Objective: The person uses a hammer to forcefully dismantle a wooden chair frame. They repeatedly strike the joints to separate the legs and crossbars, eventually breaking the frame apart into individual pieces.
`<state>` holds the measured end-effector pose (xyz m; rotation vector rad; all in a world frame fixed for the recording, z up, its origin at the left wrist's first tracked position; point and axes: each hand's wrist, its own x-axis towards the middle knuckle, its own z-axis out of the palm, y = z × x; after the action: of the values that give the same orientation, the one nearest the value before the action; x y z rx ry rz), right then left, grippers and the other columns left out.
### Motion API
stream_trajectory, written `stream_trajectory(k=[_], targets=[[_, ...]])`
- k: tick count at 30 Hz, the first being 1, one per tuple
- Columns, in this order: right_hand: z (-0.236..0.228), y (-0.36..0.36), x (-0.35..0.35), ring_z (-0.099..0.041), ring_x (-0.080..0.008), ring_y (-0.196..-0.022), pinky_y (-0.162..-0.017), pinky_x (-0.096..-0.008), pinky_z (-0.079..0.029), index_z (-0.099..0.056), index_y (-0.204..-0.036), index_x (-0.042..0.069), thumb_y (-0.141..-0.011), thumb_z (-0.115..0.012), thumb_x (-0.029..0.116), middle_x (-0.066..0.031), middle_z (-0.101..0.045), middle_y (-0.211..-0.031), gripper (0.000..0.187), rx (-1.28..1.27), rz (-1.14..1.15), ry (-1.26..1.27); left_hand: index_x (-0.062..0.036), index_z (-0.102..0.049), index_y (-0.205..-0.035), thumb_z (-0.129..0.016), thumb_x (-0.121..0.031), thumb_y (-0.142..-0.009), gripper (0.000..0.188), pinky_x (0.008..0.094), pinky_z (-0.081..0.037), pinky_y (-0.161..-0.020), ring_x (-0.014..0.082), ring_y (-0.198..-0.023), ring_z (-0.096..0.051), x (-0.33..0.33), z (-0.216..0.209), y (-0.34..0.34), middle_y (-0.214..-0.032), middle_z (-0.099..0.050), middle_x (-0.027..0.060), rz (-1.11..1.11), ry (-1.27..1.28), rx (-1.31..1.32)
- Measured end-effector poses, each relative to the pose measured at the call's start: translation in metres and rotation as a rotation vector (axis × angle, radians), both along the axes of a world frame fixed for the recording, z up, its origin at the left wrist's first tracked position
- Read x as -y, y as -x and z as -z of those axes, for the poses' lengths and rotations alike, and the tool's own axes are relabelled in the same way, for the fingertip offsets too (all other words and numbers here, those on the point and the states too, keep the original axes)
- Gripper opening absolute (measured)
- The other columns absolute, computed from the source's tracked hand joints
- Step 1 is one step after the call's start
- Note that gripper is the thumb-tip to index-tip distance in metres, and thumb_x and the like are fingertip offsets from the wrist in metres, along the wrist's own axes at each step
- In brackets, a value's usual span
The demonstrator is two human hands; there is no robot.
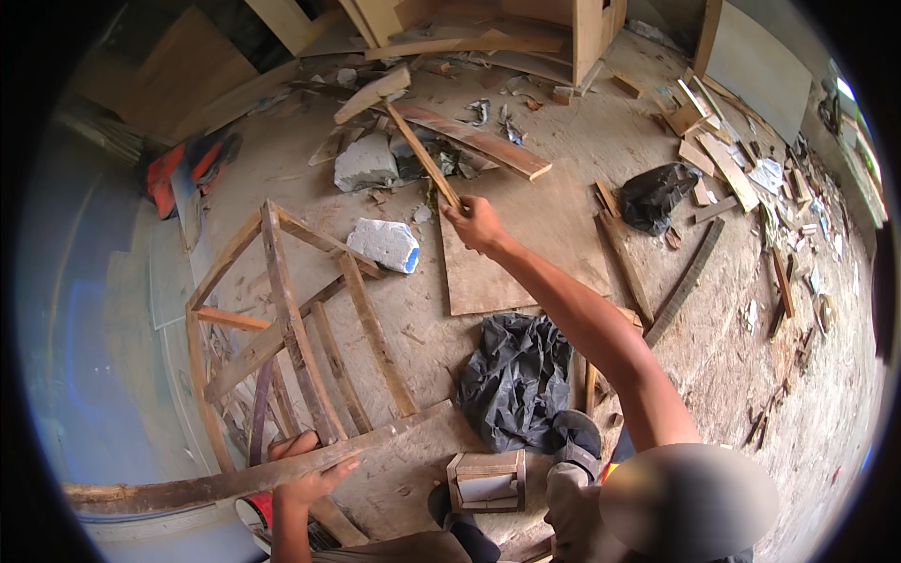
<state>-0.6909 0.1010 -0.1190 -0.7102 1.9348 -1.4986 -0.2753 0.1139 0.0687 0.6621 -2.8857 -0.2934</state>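
Note:
My right hand (475, 225) is closed around the handle of a wooden mallet (422, 150), with the arm stretched forward. The mallet's pale crosswise head (374, 95) is up and away from me, over the debris in the picture. At the lower left, my left hand (310, 472) grips a long rough beam (216, 486) along the near side of a wooden frame (291, 324). Its fingers wrap the beam from above and below. The frame is made of several slats and leans at an angle, apart from the mallet.
White broken blocks (383, 245) and a plywood sheet (526, 253) lie ahead. A crumpled black plastic bag (516, 380) and a small wooden box (487, 480) sit near my feet. Another black bag (660, 197) and scattered wood scraps (727, 169) are at the right.

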Motion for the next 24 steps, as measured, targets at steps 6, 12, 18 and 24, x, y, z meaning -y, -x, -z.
stream_trajectory(k=[6,12,18,24], targets=[[0.011,0.015,0.005,-0.045,-0.0100,-0.048,-0.040,-0.0266,-0.039,-0.057,-0.088,0.001,-0.091,-0.063,0.034,-0.0017,-0.050,-0.066,0.033,0.477,0.025,0.231,-0.0110,-0.049,-0.056,-0.086,-0.042,-0.057,0.048,0.0329,-0.040,-0.040,0.0210,-0.038,-0.047,0.001,-0.001,-0.003,-0.046,-0.044,0.0024,-0.033,-0.010,0.029],[-0.002,0.122,0.015,-0.047,-0.0113,-0.048,-0.041,-0.0283,-0.042,-0.058,-0.090,0.002,-0.090,-0.064,0.029,-0.0023,-0.052,-0.065,0.027,0.334,0.510,0.623,-0.0105,-0.051,-0.057,-0.087,-0.043,-0.053,0.049,0.0334,-0.039,-0.042,0.0198,-0.040,-0.047,0.003,0.001,0.001,-0.048,-0.047,0.0036,-0.036,-0.027,0.018],[-0.023,0.112,-0.008,-0.047,-0.0099,-0.042,-0.035,-0.0275,-0.037,-0.060,-0.115,0.001,-0.090,-0.064,0.028,-0.0008,-0.052,-0.060,0.038,-0.037,0.024,0.057,-0.0113,-0.048,-0.056,-0.087,-0.041,-0.054,0.049,0.0329,-0.040,-0.041,0.0189,-0.040,-0.049,0.002,0.003,-0.006,-0.047,-0.047,0.0029,-0.019,-0.031,-0.027],[0.015,0.039,-0.019,-0.047,-0.0101,-0.042,-0.035,-0.0273,-0.037,-0.061,-0.101,0.001,-0.090,-0.063,0.038,-0.0001,-0.048,-0.056,0.039,0.075,0.050,0.072,-0.0110,-0.049,-0.059,-0.085,-0.042,-0.063,0.048,0.0326,-0.044,-0.041,0.0198,-0.040,-0.053,0.002,-0.009,0.008,-0.048,-0.049,0.0030,0.015,-0.045,0.010]])
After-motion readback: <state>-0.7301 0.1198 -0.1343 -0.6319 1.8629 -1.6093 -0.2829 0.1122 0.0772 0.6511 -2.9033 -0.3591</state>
